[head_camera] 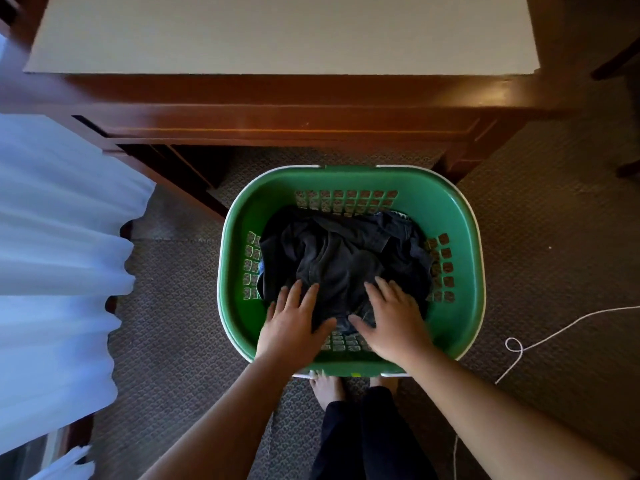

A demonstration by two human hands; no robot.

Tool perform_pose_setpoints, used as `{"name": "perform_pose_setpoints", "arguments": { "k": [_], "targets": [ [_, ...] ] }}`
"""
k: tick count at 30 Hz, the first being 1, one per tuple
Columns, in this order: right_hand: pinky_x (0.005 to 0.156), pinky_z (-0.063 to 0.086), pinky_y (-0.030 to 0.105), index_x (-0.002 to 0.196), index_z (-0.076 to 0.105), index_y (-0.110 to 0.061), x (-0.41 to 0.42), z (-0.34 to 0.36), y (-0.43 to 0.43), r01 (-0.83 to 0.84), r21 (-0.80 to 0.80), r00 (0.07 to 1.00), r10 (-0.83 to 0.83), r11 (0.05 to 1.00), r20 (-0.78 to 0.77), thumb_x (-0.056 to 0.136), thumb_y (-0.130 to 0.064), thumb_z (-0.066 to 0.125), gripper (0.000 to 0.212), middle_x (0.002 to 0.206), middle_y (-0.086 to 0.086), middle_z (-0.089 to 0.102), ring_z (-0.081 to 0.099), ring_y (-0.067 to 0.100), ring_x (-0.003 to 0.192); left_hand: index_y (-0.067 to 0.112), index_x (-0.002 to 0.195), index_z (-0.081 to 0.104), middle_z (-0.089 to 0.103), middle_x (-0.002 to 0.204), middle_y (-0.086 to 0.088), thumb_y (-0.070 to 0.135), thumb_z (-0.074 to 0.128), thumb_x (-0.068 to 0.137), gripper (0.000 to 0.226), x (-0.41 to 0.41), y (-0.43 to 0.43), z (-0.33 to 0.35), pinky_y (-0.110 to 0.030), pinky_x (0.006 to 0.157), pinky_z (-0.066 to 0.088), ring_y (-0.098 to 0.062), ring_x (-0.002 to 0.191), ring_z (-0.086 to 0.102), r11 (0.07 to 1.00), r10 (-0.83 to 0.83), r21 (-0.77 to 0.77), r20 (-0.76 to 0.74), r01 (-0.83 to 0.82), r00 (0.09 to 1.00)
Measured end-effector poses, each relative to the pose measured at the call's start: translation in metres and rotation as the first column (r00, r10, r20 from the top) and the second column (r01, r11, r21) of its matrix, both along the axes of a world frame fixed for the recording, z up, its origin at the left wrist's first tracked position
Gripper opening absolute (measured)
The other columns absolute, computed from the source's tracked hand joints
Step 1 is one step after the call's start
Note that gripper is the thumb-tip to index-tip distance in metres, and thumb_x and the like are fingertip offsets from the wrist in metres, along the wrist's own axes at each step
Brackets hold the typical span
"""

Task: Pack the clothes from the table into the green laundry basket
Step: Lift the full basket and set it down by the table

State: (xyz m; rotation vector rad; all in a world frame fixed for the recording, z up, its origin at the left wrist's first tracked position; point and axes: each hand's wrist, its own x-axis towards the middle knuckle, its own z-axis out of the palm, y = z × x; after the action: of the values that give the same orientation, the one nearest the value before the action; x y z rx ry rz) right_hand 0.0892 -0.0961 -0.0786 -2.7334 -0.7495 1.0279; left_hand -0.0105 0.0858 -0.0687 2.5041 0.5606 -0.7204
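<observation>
Green laundry basket (460, 233) stands on the carpet (173, 323) just near of the bench (277, 32); dark clothes (339, 258) lie heaped inside it. Left hand (294, 323) and right hand (393, 323) press on the heap's near part; fingers (293, 294) straight, spread, gripping nothing.

Legible text, brands, numbers, signs: none. Only candidate mark: a small yellow sticker (355, 374) on the green laundry basket (460, 237), at the middle of the basket's near rim. It is too small and blurred to tell whether it carries print.
</observation>
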Motion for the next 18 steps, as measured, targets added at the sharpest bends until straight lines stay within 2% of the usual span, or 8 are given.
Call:
{"name": "perform_pose_setpoints", "arguments": {
  "k": [4,7,9,10,13,15,18],
  "targets": [
    [0.120,0.015,0.064,0.159,-0.011,-0.031,0.034,-0.039,0.018,-0.061,-0.115,0.998,0.059,0.991,-0.017,0.091,-0.056,0.063,0.103,0.168,0.001,-0.020,-0.009,0.039,0.154,0.039,0.159,-0.019,-0.029,0.168,-0.006,0.064,0.063,0.089,0.111,0.039,0.007,-0.050,-0.063,0.125,0.009,-0.044,0.155,-0.016,0.994,0.016,0.108,-0.078,-0.008,0.997],
    [0.114,0.017,0.074,0.150,-0.027,-0.048,0.043,-0.073,0.017,-0.053,-0.153,0.995,0.039,0.987,-0.097,0.087,-0.047,0.073,0.118,0.164,-0.004,-0.030,-0.017,0.044,0.152,0.051,0.149,-0.033,-0.035,0.165,-0.010,0.062,0.077,0.079,0.130,0.051,0.014,-0.088,-0.072,0.119,0.009,-0.053,0.152,-0.017,0.989,0.032,0.148,-0.153,-0.009,0.988],
    [0.110,0.025,0.076,0.143,-0.032,-0.056,0.040,-0.094,0.012,-0.006,-0.125,0.989,-0.013,0.992,-0.150,0.087,-0.040,0.075,0.122,0.162,-0.011,-0.033,-0.020,0.044,0.151,0.056,0.147,-0.032,-0.027,0.168,-0.015,0.063,0.080,0.075,0.133,0.050,0.018,-0.113,-0.075,0.117,0.016,-0.055,0.152,-0.011,0.992,0.039,0.127,-0.195,-0.015,0.980],
    [0.108,0.029,0.076,0.141,-0.033,-0.059,0.037,-0.103,0.011,0.006,-0.115,0.986,-0.025,0.993,-0.163,0.087,-0.036,0.077,0.125,0.161,-0.013,-0.034,-0.022,0.044,0.150,0.058,0.148,-0.030,-0.020,0.169,-0.017,0.064,0.081,0.073,0.133,0.050,0.021,-0.124,-0.075,0.114,0.023,-0.057,0.152,-0.003,0.995,0.038,0.102,-0.212,-0.017,0.977],
    [0.107,0.035,0.074,0.136,-0.037,-0.062,0.032,-0.125,0.012,0.007,-0.121,0.982,-0.030,0.993,-0.185,0.086,-0.027,0.078,0.130,0.160,-0.016,-0.036,-0.022,0.045,0.149,0.057,0.150,-0.025,0.004,0.169,-0.022,0.067,0.083,0.067,0.137,0.052,0.031,-0.150,-0.059,0.103,0.050,-0.053,0.140,0.040,0.999,0.020,0.037,-0.279,-0.010,0.960],
    [0.109,0.035,0.071,0.136,-0.036,-0.063,0.036,-0.139,0.016,0.006,-0.125,0.980,-0.031,0.992,-0.195,0.087,-0.025,0.078,0.130,0.159,-0.017,-0.037,-0.023,0.046,0.149,0.055,0.153,-0.022,0.011,0.168,-0.024,0.068,0.084,0.065,0.139,0.058,0.037,-0.165,-0.052,0.098,0.053,-0.049,0.132,0.052,1.000,0.003,0.024,-0.290,0.004,0.957],
    [0.110,0.040,0.063,0.138,-0.034,-0.063,0.044,-0.157,0.019,0.001,-0.123,0.978,-0.027,0.992,-0.207,0.088,-0.023,0.077,0.128,0.159,-0.018,-0.037,-0.022,0.046,0.149,0.054,0.154,-0.018,0.023,0.162,-0.027,0.067,0.088,0.058,0.144,0.063,0.042,-0.186,-0.052,0.100,0.054,-0.048,0.126,0.057,1.000,-0.005,-0.007,-0.280,0.003,0.960]
  ]
}}
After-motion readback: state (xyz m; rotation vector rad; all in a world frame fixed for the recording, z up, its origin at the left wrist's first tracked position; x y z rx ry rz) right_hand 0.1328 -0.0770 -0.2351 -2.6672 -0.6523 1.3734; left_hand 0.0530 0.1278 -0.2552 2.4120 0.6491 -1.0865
